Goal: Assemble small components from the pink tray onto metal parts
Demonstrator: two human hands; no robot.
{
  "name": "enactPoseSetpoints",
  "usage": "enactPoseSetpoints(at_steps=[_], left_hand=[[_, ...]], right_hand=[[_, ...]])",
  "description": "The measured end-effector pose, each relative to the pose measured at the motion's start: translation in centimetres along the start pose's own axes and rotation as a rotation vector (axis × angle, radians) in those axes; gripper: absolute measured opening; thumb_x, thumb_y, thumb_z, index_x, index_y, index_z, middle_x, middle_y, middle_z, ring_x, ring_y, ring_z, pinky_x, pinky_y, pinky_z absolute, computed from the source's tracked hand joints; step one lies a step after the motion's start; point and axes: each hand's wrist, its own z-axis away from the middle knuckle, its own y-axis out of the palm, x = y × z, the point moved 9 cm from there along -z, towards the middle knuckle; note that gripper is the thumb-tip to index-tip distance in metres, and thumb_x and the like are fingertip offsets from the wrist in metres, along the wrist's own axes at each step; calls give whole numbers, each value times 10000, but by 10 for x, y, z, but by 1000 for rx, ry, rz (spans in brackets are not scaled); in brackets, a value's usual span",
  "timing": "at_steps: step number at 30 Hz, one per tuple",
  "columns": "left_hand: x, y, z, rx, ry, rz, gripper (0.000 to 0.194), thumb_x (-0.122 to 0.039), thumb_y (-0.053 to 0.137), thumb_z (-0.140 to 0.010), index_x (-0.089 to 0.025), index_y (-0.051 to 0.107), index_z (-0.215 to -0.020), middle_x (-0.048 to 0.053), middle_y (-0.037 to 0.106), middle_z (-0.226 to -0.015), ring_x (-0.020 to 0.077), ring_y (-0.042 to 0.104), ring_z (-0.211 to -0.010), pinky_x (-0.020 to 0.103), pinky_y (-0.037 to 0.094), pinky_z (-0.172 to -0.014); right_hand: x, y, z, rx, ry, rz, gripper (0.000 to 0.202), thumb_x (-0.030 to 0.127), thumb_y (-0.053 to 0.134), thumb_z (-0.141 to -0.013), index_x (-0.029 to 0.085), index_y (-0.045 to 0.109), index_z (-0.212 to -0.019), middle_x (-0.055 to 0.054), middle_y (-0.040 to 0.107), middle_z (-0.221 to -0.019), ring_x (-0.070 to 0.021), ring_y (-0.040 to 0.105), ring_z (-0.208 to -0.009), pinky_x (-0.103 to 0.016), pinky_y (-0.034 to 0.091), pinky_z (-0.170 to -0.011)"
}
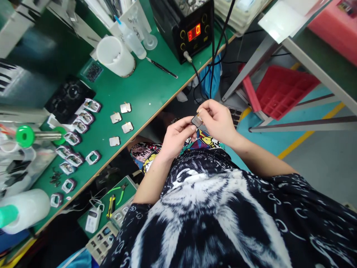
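Note:
Over my lap, both hands hold one small, flat, squarish part [196,120] with a grey face and dark edge, perhaps a little display module. My left hand [178,136] pinches its near left side between thumb and fingers. At its upper right, the fingers of my right hand [216,121] are closed on it, and a bit of orange-brown shows by the fingertips. Similar pale square pieces, one of them a silvery plate [125,108], lie on the green bench to the left. Beyond them sit several purple-rimmed watch-like cases [93,158].
The green bench [139,87] has a wooden edge running diagonally. On it stand a soldering station [192,33] with a red display, a white cup [115,57], tweezers [161,67] and a white bottle [30,208]. Cables hang by the edge. A red crate [284,89] is at right.

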Motion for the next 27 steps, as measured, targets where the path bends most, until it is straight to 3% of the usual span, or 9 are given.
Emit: enactPoseSetpoints(at_steps=[7, 12, 17, 23, 27], left_hand=[[12, -3, 3, 4, -106, 26, 291, -336, 787, -976, -177, 787, -1220, -32, 555, -687, 98, 460, -604, 228, 375, -587], [24, -10, -1, 35, -180, -124, 353, -428, 767, -993, -161, 781, -1222, -13, 570, -744, 109, 468, -648, 240, 369, -621], [26, -15, 2, 78, -193, -272, 411, -519, 826, -922, -146, 814, -1093, -16, 535, -704, 125, 475, -651, 247, 363, -626], [38, -24, 10, -22, -262, -200, 556, -582, 939, -761, -153, 825, -1097, -21, 536, -692, 133, 477, -638, 242, 393, -599], [43, -25, 14, -26, -274, -212, 517, -591, 944, -745, -154, 834, -998, -21, 537, -658, 123, 469, -599, 236, 371, -574]], right_hand=[[12, 5, 5, 18, -146, 136, 133, 160, 611, -1045, 182, 682, -934, 7, 663, -912, -146, 611, -858, -273, 436, -812], [-9, 13, 1, 77, -68, 215, 159, 89, 621, -1034, 180, 681, -919, 13, 670, -917, -137, 620, -869, -252, 426, -809], [-24, 21, 5, 187, 15, 239, 177, 57, 656, -996, 178, 701, -874, 28, 678, -860, -126, 610, -830, -232, 392, -762], [-43, 29, 15, 243, 106, 250, 182, 61, 644, -964, 187, 724, -858, 36, 706, -857, -119, 618, -821, -217, 383, -743], [-47, 34, 19, 273, 128, 234, 172, 84, 637, -966, 190, 732, -869, 40, 707, -846, -112, 616, -800, -209, 385, -723]])
